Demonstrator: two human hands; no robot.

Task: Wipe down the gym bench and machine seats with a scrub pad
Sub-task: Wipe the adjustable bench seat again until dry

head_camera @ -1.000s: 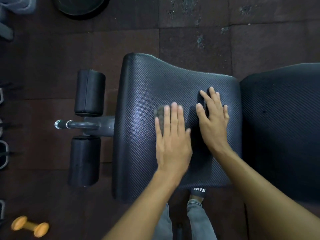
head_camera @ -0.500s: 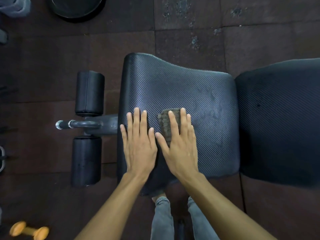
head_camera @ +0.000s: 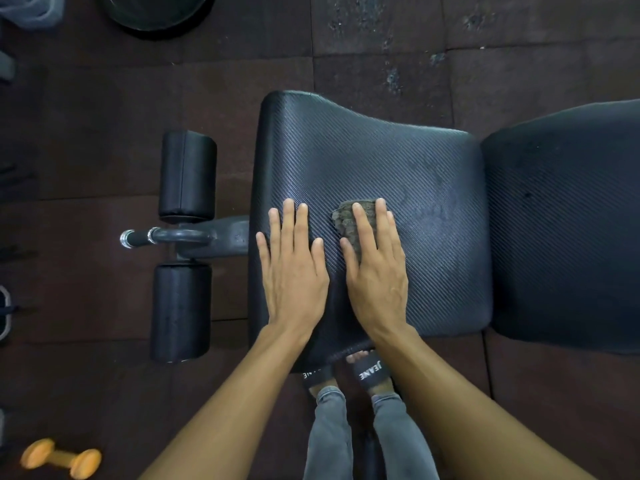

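Pressing down with straight fingers, the right hand (head_camera: pixel 375 275) lies flat over a dark, rough scrub pad (head_camera: pixel 346 220) on the textured black bench seat (head_camera: pixel 381 157). The scrub pad's far edge and left side show beyond the fingers. The left hand (head_camera: pixel 292 271) rests just beside the right, palm down with fingers extended. It touches the seat near its left edge and holds nothing. Faint smeary marks show on the seat to the right of the scrub pad. A second black cushion (head_camera: pixel 571 220) adjoins the seat on the right. To the left, two black foam rollers (head_camera: pixel 187 174) sit on either side of a grey metal bar (head_camera: pixel 166 237). Below the seat's near edge, the person's feet in black slides (head_camera: pixel 369 370) and grey jeans (head_camera: pixel 329 427) stand on the dark rubber floor (head_camera: pixel 86 133). An orange dumbbell (head_camera: pixel 60 459) lies on the floor at lower left. A round black weight plate (head_camera: pixel 156 12) sits at the top edge.
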